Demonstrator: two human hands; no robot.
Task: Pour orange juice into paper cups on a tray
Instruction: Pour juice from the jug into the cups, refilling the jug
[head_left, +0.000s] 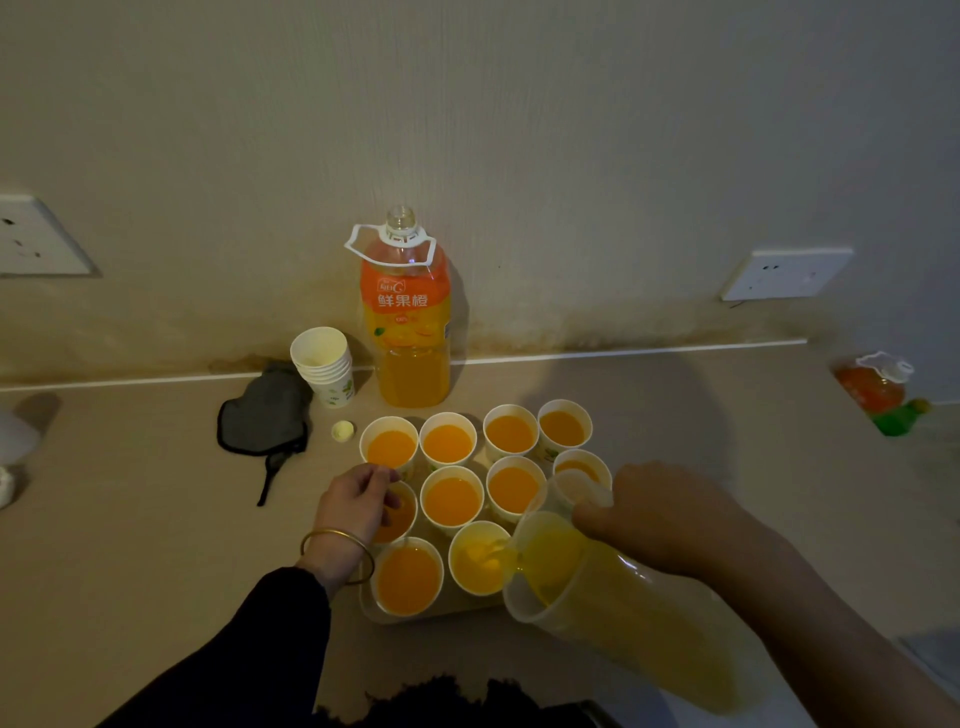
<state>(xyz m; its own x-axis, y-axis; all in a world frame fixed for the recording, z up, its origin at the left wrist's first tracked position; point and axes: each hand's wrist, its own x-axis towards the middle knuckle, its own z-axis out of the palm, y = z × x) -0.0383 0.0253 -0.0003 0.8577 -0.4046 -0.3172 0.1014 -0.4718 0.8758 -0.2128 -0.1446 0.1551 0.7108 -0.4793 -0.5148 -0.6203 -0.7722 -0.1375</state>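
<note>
Orange juice (511, 564) runs from a clear plastic pitcher (597, 587), tilted left, into the front-centre paper cup (470, 582) on the tray (462, 609). Right hand (660, 514) is wrapped round the pitcher's handle. Left hand (358, 499) is curled, pinching the rim of the left mid-row cup (402, 517). Cups are round, white and packed rim to rim. Bare counter (130, 519) lies to the left. The uncapped bottle (410, 322) stands behind, at the wall.

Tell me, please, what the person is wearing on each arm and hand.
The left hand shows no ring; a thin gold-coloured metal bangle circles its wrist, and a long dark sleeve ends just behind it. The right hand shows no ring, bracelet or sleeve as far as the frame's edge.
</note>
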